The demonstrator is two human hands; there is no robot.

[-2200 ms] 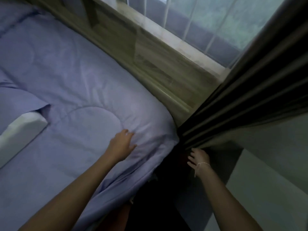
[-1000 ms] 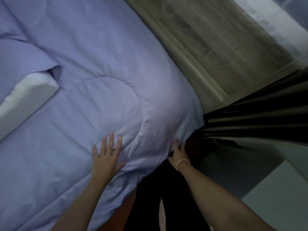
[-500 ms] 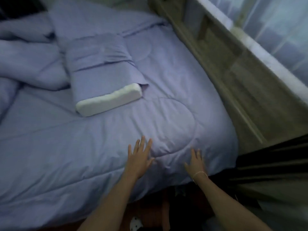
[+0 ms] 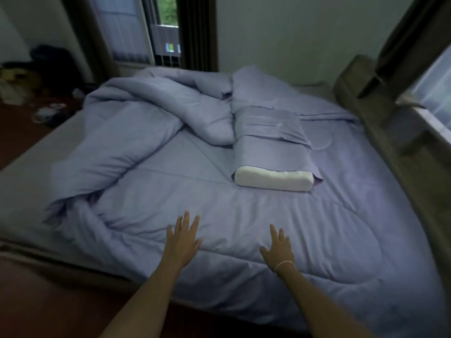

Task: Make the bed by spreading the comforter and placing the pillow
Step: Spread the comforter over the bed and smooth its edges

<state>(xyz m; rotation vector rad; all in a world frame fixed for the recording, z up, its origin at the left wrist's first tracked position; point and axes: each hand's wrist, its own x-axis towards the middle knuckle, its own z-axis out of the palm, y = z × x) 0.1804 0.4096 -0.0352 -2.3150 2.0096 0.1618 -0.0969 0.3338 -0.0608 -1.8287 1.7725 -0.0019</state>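
A lavender comforter (image 4: 280, 215) covers the near and right part of the bed and lies smooth there. Its far left portion is bunched into a thick heap (image 4: 136, 123). A pillow (image 4: 273, 164) lies on top near the middle right, its white end poking out of a lavender case. My left hand (image 4: 183, 240) rests flat with fingers spread on the comforter near the front edge. My right hand (image 4: 278, 247), a thin band at its wrist, lies flat beside it, also spread. Neither hand holds anything.
The grey mattress (image 4: 31, 162) shows bare at the left side. A wooden headboard ledge (image 4: 390, 132) runs along the right under a window. Dark curtains (image 4: 197, 32) hang at the far wall. Clutter (image 4: 46, 113) sits on the red-brown floor at far left.
My view has lifted from the bed's right corner to the whole bed. Both hands moved from the corner by the curtain to lie flat on the comforter's front edge.
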